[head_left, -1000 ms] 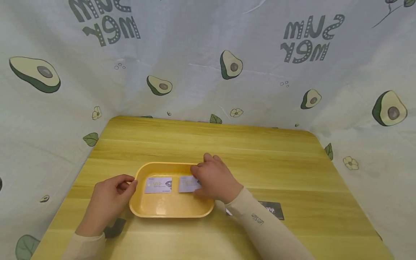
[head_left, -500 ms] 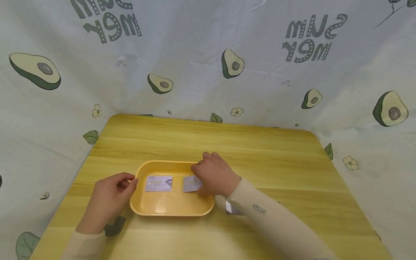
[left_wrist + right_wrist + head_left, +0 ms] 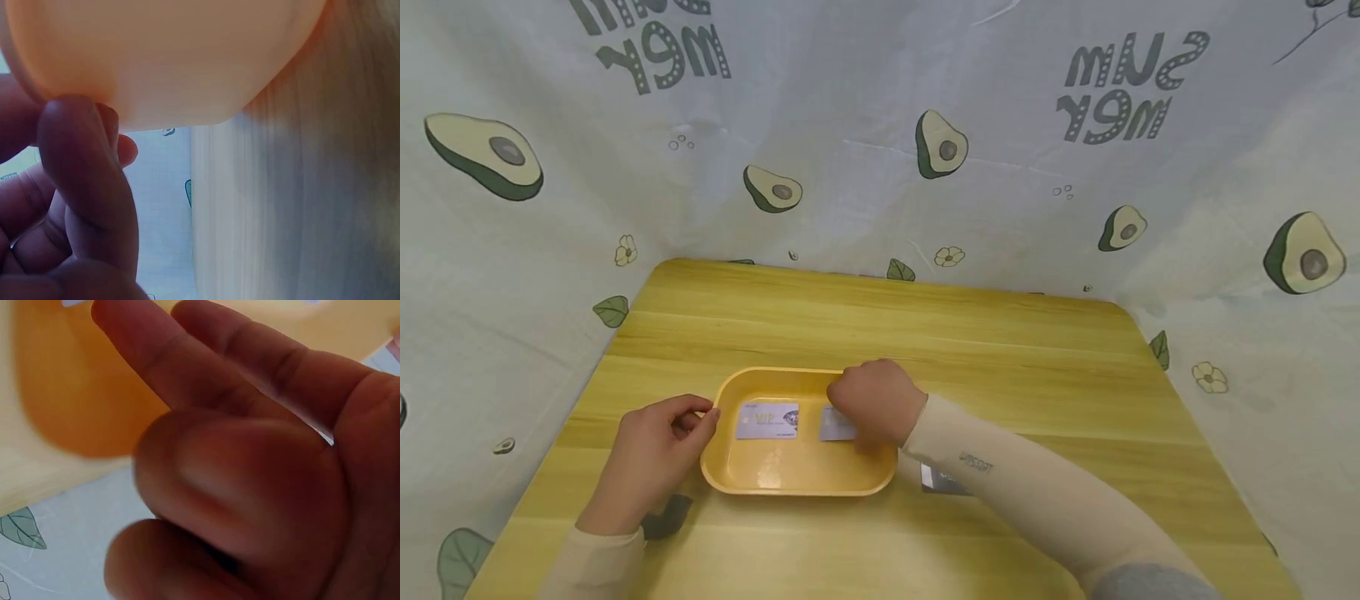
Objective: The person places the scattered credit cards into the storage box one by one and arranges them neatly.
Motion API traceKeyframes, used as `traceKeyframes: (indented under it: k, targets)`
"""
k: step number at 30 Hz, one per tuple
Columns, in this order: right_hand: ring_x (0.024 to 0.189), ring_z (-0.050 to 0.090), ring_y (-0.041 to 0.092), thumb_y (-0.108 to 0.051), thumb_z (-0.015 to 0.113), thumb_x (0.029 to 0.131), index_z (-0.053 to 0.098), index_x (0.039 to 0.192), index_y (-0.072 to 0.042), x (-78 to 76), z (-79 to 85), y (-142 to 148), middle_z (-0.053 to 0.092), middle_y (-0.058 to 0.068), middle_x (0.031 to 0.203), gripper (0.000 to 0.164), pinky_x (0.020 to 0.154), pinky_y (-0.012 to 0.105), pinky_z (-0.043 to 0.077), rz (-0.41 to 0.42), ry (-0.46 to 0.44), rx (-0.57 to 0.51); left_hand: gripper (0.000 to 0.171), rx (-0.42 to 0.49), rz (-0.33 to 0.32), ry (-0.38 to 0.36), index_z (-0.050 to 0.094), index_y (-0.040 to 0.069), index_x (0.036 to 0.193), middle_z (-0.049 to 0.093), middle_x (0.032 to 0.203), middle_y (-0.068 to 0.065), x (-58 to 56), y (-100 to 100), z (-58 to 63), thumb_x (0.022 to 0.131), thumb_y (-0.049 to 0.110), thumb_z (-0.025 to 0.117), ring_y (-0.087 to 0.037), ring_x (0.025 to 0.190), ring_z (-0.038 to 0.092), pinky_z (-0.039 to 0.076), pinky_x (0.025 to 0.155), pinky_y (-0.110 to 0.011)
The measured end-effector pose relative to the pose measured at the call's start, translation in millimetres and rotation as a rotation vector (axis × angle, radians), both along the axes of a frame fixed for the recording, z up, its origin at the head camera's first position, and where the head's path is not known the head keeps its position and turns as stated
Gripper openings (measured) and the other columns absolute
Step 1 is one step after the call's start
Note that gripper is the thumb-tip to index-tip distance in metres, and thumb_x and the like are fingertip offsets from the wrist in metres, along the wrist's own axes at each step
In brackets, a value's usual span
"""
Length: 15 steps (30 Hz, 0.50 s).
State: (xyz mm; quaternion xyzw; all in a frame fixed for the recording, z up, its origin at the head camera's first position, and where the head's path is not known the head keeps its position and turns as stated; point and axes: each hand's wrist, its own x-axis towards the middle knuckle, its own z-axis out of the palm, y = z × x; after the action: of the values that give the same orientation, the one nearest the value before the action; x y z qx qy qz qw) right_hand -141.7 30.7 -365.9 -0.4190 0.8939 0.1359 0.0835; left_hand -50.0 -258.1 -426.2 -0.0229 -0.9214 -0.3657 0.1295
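My left hand (image 3: 655,450) pinches the left rim of a yellow plastic tray (image 3: 797,468) between thumb and fingers; the left wrist view shows the grip on the tray wall (image 3: 175,69). A white VIP card (image 3: 767,421) lies flat in the tray's left half. On the right, a second pale card (image 3: 835,427) lies partly under my right hand (image 3: 876,404), which reaches over the rim and holds it by its edges. In the right wrist view, thumb and forefinger of the right hand (image 3: 250,444) point into the tray; the other fingers are curled. The pinched edges are hidden.
A dark card (image 3: 943,480) lies on the wooden table (image 3: 1000,358) right of the tray, partly covered by my right sleeve (image 3: 1022,500). Some dark object (image 3: 668,517) shows beside my left wrist. A printed cloth (image 3: 850,100) hangs behind the table.
The right-hand card shifts slightly right, then a little left, with my right hand, which has turned. My sleeve swings across the dark card, covering more. The left hand stays on the rim.
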Motion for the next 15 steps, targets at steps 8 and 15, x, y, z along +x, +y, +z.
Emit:
traceKeyframes:
  k: [8, 15]
  targets:
    - [0.058, 0.054, 0.013, -0.03, 0.093, 0.072, 0.068, 0.088, -0.022, -0.4, -5.0, -8.8, 0.062, -0.008, 0.073, 0.031, 0.049, 0.031, 0.046, 0.005, 0.042, 0.007, 0.01, -0.001, -0.005, -0.001, 0.079, 0.013, 0.097, 0.066, 0.073, 0.011, -0.3, -0.7, 0.4, 0.098, 0.023, 0.076, -0.006, 0.06, 0.057, 0.047, 0.057, -0.026]
    - [0.059, 0.055, 0.011, -0.038, 0.1, 0.068, 0.069, 0.09, -0.022, -2.6, -8.4, -12.0, 0.064, -0.01, 0.075, 0.041, 0.05, 0.03, 0.047, 0.022, 0.047, 0.025, 0.009, 0.001, -0.007, -0.003, 0.079, 0.014, 0.096, 0.065, 0.072, 0.012, -0.5, -1.4, -0.1, 0.098, 0.023, 0.076, -0.006, 0.059, 0.056, 0.047, 0.057, -0.026]
